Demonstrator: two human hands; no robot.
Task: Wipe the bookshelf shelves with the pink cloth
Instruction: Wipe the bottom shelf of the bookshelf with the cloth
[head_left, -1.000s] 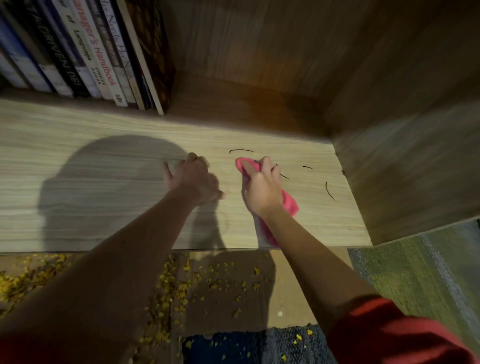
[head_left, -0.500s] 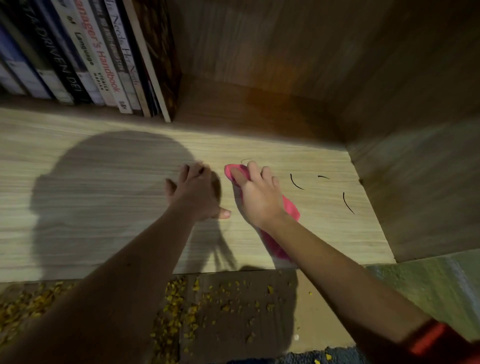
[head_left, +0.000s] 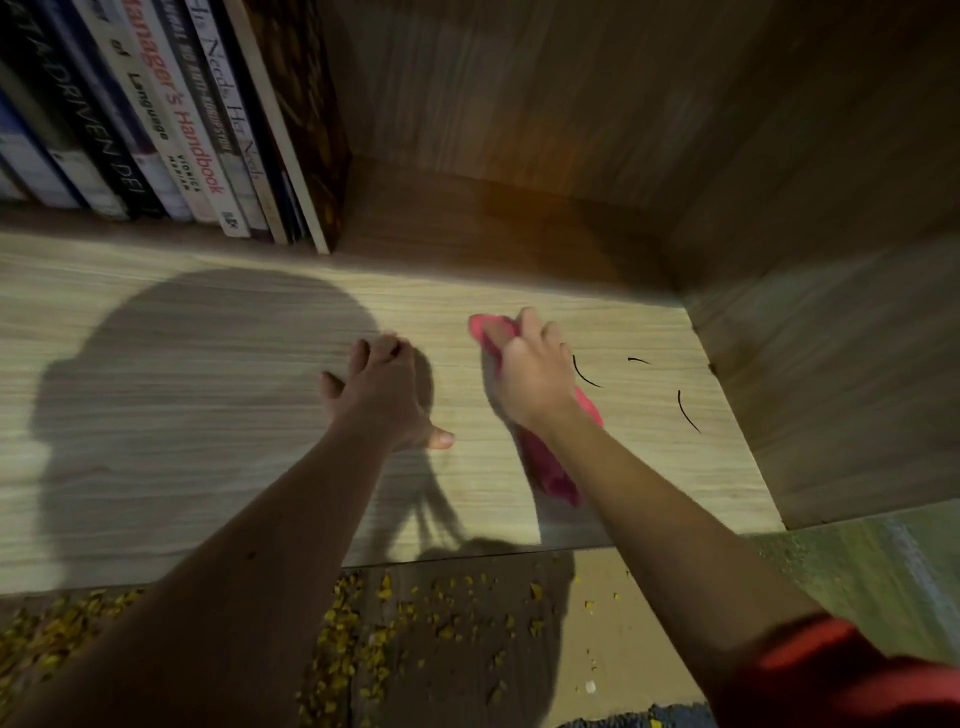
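Now one dark mark fewer than a second ago. Three marks (head_left: 586, 373) remain just right of the right hand (head_left: 530, 379), so this shelf (head_left: 208, 415) isn't done. Right hand clamps the pink cloth (head_left: 553, 470) under its palm, pressed to the shelf. Left hand (head_left: 382, 395) braces beside it, fingers loosely bent, empty.

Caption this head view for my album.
Right hand grips a crumpled pink cloth on a pale wooden shelf beside black marks; left hand rests nearby.
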